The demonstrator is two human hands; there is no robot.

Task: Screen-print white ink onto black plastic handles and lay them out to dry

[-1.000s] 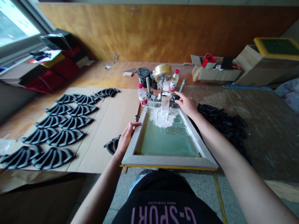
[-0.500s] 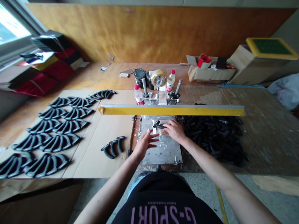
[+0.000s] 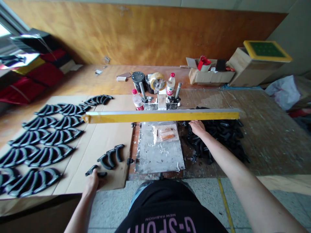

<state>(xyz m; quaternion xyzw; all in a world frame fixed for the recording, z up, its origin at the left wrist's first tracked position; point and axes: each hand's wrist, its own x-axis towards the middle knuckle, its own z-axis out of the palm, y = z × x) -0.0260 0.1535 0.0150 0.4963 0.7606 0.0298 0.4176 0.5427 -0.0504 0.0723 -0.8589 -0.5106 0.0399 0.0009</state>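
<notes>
My left hand (image 3: 91, 183) grips a black curved handle (image 3: 102, 174) low over the cardboard, at its front edge. Just beyond it, several matching handles (image 3: 110, 159) lie in a short nested row. My right hand (image 3: 197, 127) is at the left side of a heap of loose black handles (image 3: 216, 137), fingers curled down; what they hold, if anything, is hidden. Between my hands lies a metal plate (image 3: 159, 158) with a taped-down pad (image 3: 167, 133) bearing two orange-brown shapes.
A long yellow bar (image 3: 162, 116) spans above the plate, joined to a clamp rig. Nested rows of handles (image 3: 46, 152) cover the left cardboard (image 3: 97, 136). Behind stand red-capped bottles (image 3: 171, 84), dark tubs (image 3: 138, 80) and an open carton (image 3: 211, 77).
The handle has left the plate and is now in my left hand over the cardboard at left. My right hand has let go of it and moved right to the heap.
</notes>
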